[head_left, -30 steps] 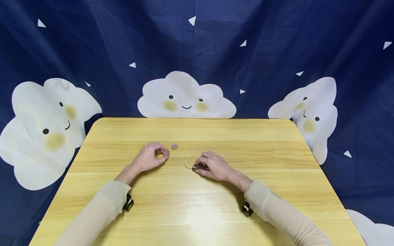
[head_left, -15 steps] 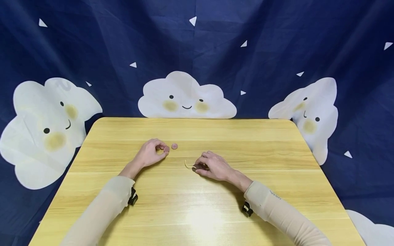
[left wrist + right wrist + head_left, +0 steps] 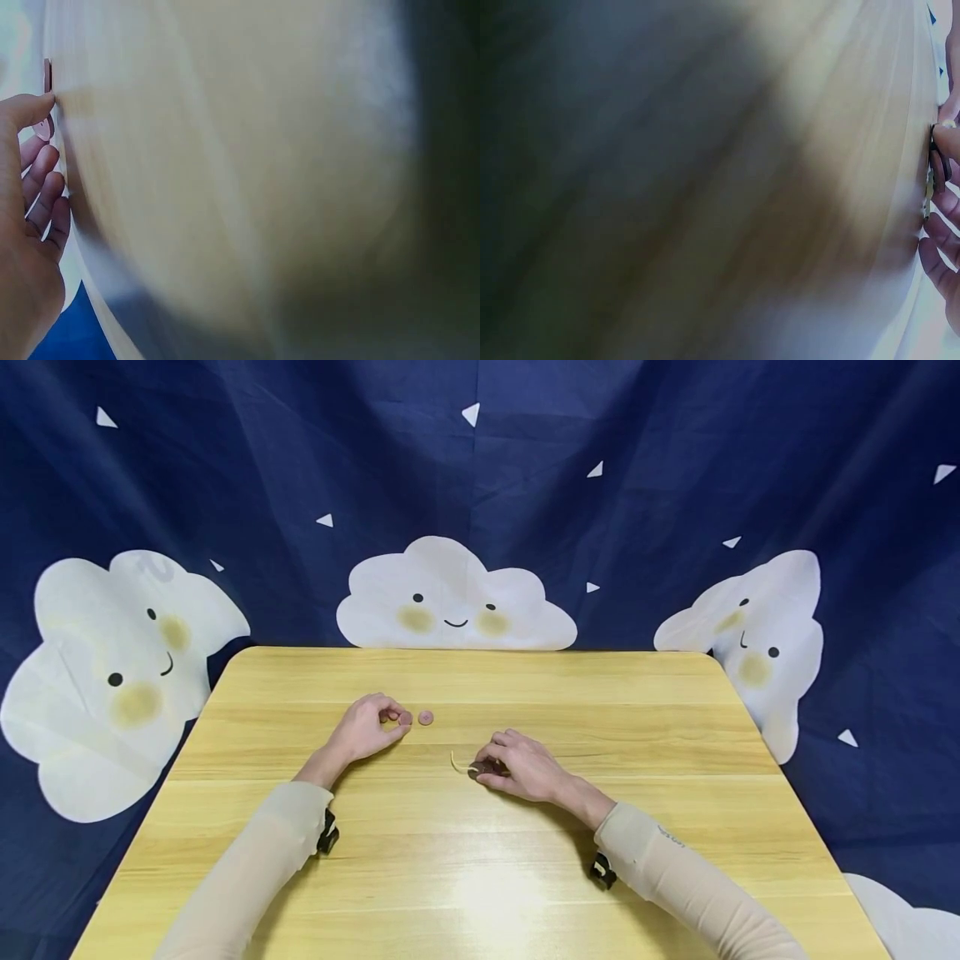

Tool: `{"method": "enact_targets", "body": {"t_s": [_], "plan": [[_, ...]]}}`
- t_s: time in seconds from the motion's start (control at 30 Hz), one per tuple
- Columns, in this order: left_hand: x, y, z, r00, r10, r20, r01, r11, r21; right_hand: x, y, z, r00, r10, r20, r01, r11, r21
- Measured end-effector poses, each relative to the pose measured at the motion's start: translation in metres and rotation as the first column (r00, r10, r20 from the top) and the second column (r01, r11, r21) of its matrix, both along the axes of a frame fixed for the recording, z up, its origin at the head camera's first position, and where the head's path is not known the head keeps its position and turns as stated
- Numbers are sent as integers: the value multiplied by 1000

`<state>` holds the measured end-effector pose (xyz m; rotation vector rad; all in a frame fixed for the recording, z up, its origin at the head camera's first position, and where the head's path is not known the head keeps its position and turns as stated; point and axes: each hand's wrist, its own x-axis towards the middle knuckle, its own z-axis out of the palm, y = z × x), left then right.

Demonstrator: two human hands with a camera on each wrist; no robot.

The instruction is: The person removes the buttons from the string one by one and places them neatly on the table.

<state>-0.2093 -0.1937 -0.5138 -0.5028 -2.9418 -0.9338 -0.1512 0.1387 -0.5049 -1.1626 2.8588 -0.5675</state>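
Note:
My left hand [image 3: 366, 727] pinches a pinkish-brown round button [image 3: 405, 718] between thumb and index finger, low over the table. Just right of it, a small gap away, a second pinkish button [image 3: 426, 717] lies flat on the wood. The left wrist view shows the pinched button [image 3: 43, 129] tilted under the thumb. Nearer the table's middle, my right hand [image 3: 523, 766] holds dark brown button-like discs [image 3: 477, 770] by thumb and fingers. A thin yellow cord [image 3: 456, 763] trails leftward from them. The fingers partly hide these discs, so how the cord passes through them cannot be made out.
Both hands work over a light wooden table [image 3: 465, 868] with rounded far corners. Behind its far edge hangs a dark blue curtain [image 3: 480, 468] printed with white clouds and triangles.
My left hand has moved away from me with its button, drawing level with the button lying on the table. The right hand stays in place with the discs and cord.

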Motion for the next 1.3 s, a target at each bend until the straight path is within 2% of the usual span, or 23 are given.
{"method": "enact_targets", "body": {"t_s": [0.37, 1.3], "plan": [[-2, 1, -2, 1000, -10, -15, 9, 1000, -9, 1, 0, 0, 1000, -3, 3, 3, 1000, 4], [-4, 3, -2, 1000, -13, 12, 13, 1000, -3, 0, 0, -1, 1000, 0, -1, 0, 1000, 5]]}}
